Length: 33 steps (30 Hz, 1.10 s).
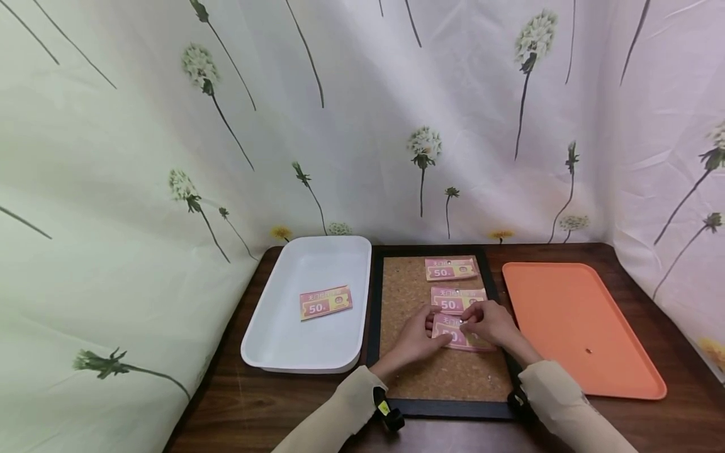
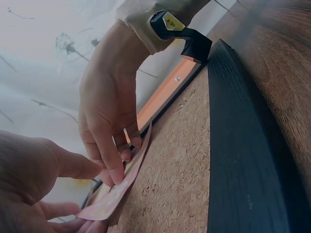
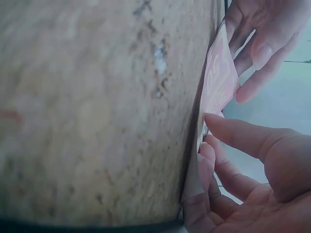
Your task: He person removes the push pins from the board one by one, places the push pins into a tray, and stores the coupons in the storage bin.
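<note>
In the head view, a pink and yellow paper coupon (image 1: 447, 324) lies on the cork board (image 1: 408, 371). My left hand (image 1: 418, 336) holds its left edge, thumb on top; in the left wrist view fingers show under the end of the coupon (image 2: 112, 201). My right hand (image 1: 493, 322) pinches a small shiny pushpin (image 1: 461, 321) at the coupon's upper edge; the fingertips hide most of it. The right wrist view shows the coupon (image 3: 221, 73) bent slightly off the cork. Above it are a middle coupon (image 1: 450, 306) and a top coupon (image 1: 442, 272), each with a pin near its upper edge.
Left of the board stands a white tray (image 1: 272, 333) with one coupon (image 1: 325, 302) inside. An orange tray (image 1: 566, 302) lies to the right, with a tiny pin (image 1: 589, 351) on it. The board's black frame (image 1: 447, 408) borders the cork. Behind hangs a flowered curtain (image 1: 362, 126).
</note>
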Motion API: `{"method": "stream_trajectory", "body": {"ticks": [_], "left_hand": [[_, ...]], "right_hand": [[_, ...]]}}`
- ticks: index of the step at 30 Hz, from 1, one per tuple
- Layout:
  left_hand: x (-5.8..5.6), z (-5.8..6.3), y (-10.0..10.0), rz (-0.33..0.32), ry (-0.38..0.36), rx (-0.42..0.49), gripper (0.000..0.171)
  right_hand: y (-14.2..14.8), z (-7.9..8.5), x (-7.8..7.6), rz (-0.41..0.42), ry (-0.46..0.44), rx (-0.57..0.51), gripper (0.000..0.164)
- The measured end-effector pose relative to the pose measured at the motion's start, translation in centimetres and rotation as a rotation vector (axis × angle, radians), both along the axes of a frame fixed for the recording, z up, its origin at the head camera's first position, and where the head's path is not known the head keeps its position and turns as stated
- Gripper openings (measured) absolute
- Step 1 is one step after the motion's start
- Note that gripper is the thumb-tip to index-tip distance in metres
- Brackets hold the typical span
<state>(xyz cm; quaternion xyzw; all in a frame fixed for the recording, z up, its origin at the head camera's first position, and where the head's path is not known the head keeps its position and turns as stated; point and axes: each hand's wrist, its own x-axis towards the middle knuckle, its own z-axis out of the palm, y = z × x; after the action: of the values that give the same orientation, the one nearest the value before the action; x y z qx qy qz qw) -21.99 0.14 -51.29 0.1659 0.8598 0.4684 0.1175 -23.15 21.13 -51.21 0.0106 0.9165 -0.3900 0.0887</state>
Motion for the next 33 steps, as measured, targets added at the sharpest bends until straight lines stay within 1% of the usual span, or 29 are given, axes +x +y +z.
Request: {"method": "stream_trajectory", "body": {"ticks": [2,9,13,17,23,33], "left_hand": [[-0.02,-0.03,0.03,0.000,-0.002,0.006,0.061],[-0.28,0.10,0.00,0.014,-0.049,0.027,0.061],[-0.29,0.07,0.00,0.016,-0.062,0.027,0.061],[-0.16,0.17,0.00,0.017,-0.066,0.034,0.060],[-0.04,0.29,0.02,0.016,-0.049,0.038,0.060],[0.03,0.23,0.01,0.018,-0.049,0.039,0.060]], "right_hand": [[-0.04,0.01,0.00,-0.004,0.004,0.001,0.014],[-0.36,0.14,-0.21,-0.065,-0.032,0.003,0.014],[-0.46,0.16,-0.29,-0.081,-0.046,0.013,0.015],[-0.47,0.09,-0.40,-0.084,-0.053,0.021,0.016],[-0.55,0.12,-0.32,-0.096,-0.063,0.018,0.016],[-0.56,0.10,-0.32,-0.094,-0.052,0.037,0.016]]}}
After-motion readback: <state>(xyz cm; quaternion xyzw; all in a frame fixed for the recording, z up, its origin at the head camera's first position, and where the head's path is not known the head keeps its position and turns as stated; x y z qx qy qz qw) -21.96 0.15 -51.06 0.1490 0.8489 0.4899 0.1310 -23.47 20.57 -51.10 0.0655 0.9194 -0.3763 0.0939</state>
